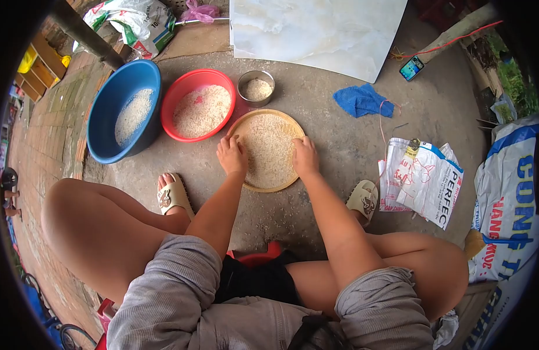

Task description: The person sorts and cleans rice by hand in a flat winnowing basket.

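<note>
A round woven winnowing tray with a layer of pale rice grains lies between my hands, low in front of my feet. My left hand is closed around its left rim, fingers curled over the edge. On the opposite side my right hand grips the right rim, fingertips just inside. Close behind the tray stands a metal bowl with grain in it. To the left sit a red basin and a larger blue basin, both partly filled with grain.
A blue cloth and flattened printed sacks lie on the concrete floor to the right. A marbled panel stands at the back. My sandalled feet flank the tray. A phone rests by a pole, and a big sack stands far right.
</note>
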`<state>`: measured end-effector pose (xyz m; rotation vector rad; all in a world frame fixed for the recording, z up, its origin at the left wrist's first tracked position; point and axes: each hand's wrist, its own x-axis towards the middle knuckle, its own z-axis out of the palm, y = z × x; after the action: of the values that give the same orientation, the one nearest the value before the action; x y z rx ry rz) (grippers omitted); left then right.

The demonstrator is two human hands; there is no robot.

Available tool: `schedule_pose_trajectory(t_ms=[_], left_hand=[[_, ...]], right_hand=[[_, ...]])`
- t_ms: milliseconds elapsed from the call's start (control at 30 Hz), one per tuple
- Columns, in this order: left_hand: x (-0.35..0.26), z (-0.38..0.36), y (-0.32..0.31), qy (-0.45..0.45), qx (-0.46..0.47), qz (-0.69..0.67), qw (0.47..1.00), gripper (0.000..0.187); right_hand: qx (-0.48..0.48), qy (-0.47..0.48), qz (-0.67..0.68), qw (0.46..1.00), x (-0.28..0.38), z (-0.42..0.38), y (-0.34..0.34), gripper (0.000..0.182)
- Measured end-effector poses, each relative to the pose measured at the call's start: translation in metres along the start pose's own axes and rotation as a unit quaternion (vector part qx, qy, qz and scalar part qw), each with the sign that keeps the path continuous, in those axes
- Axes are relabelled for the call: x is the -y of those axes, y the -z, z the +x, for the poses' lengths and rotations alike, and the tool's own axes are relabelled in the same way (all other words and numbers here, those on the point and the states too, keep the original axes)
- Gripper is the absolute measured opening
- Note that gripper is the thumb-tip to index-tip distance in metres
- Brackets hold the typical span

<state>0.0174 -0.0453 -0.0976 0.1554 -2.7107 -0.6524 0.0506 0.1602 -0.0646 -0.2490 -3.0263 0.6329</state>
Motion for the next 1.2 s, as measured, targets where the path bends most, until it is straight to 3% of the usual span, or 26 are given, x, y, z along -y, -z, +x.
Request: schedule_pose_trajectory(t_ms=[133,233,367,433,533,567,600,633,667,700,733,767,833,900,967,1033,1067,1100,1200], left_hand=[[-0.01,-0.006,-0.006,-0.022,0.035,-0.09,0.995,0.014],[-0.008,-0.008,-0.02,0.0,0.063,-0.156,0.986,0.012],[-0.006,-0.004,-0.022,-0.042,0.06,-0.165,0.984,0.01],[-0.006,-0.003,-0.021,-0.05,0.047,-0.161,0.985,0.011],[-0.013,0.002,-0.021,-0.01,0.063,-0.213,0.975,0.012],[-0.017,0.006,-0.025,0.121,0.143,-0.339,0.922,0.015],[-0.021,0.01,-0.029,0.248,0.216,-0.449,0.831,0.018],[-0.023,0.014,-0.031,0.247,0.218,-0.447,0.832,0.018],[-0.027,0.019,-0.031,0.3,0.248,-0.53,0.753,0.023],[-0.03,0.022,-0.031,0.349,0.273,-0.605,0.661,0.028],[-0.033,0.025,-0.03,0.374,0.296,-0.623,0.62,0.033],[-0.031,0.027,-0.038,0.376,0.295,-0.623,0.619,0.033],[-0.024,0.027,-0.058,0.407,0.346,-0.722,0.438,0.033],[-0.02,0.028,-0.06,0.397,0.337,-0.744,0.419,0.033],[-0.003,0.032,-0.072,0.442,0.272,-0.749,0.411,0.035],[-0.001,0.035,-0.055,0.465,0.246,-0.731,0.435,0.036],[0.002,0.036,-0.051,0.474,0.234,-0.721,0.447,0.036],[0.005,0.037,-0.049,0.484,0.22,-0.711,0.46,0.036],[0.005,0.035,-0.043,0.487,0.211,-0.706,0.468,0.037]], right_hand=[[0.07,0.078,0.023,0.994,0.018,-0.005,-0.01,0.027],[0.122,0.081,0.006,0.989,0.029,-0.009,-0.017,0.025],[0.156,0.094,0.008,0.983,0.035,-0.013,-0.027,0.022],[0.222,0.062,-0.014,0.973,0.035,-0.009,-0.03,0.02],[0.179,0.056,0.025,0.982,0.026,-0.007,-0.041,0.014],[0.179,0.055,0.026,0.982,0.027,-0.005,-0.041,0.014],[0.14,0.019,0.071,0.987,0.029,-0.003,-0.041,0.011],[0.1,-0.017,0.116,0.988,0.031,0.001,-0.041,0.009],[0.1,-0.019,0.118,0.988,0.036,0.006,-0.042,0.009],[0.044,-0.02,0.217,0.975,0.042,0.013,-0.043,0.008],[-0.012,-0.02,0.313,0.95,0.048,0.019,-0.045,0.008],[-0.01,-0.02,0.312,0.95,0.057,0.024,-0.041,0.008],[0.017,0.048,0.285,0.957,0.077,0.032,-0.024,0.011],[-0.021,0.076,0.231,0.97,0.087,0.033,-0.012,0.015],[-0.06,0.103,0.178,0.977,0.084,0.033,-0.014,0.021],[-0.059,0.081,0.118,0.988,0.063,0.034,-0.029,0.036],[-0.023,0.083,0.05,0.995,0.055,0.029,-0.028,0.044],[-0.021,0.084,0.051,0.995,0.044,0.024,-0.03,0.044],[0.116,0.124,-0.035,0.985,0.026,0.011,-0.028,0.043]])
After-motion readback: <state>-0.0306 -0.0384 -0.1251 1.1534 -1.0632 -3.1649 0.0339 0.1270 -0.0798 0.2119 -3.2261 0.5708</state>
